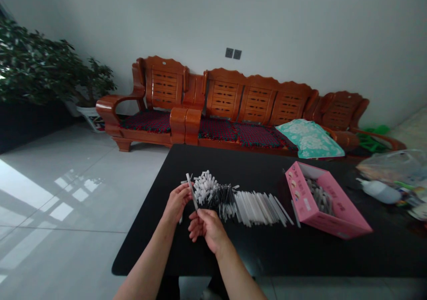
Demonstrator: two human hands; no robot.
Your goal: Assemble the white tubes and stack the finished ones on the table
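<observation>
A slim grey-white pen-like tube [191,190] stands tilted between my two hands above the table. The fingertips of my left hand [178,200] are closed on its upper part. Lower down, my right hand [211,230] pinches the bottom end between thumb and index finger, its other fingers curled. Just behind the tube lies a heap of short white caps or plugs [205,185]. Thin dark rods with pale ends [227,200] lie beside that heap. Further right, many long pale tubes [255,207] are laid side by side.
A pink cardboard box [348,202] holding grey sticks [322,197] stands on the black table [253,251]. A white bottle [380,191] and a clear plastic bag [393,164] lie at the right. Behind the table runs a wooden sofa [223,96] with a turquoise pillow [310,138].
</observation>
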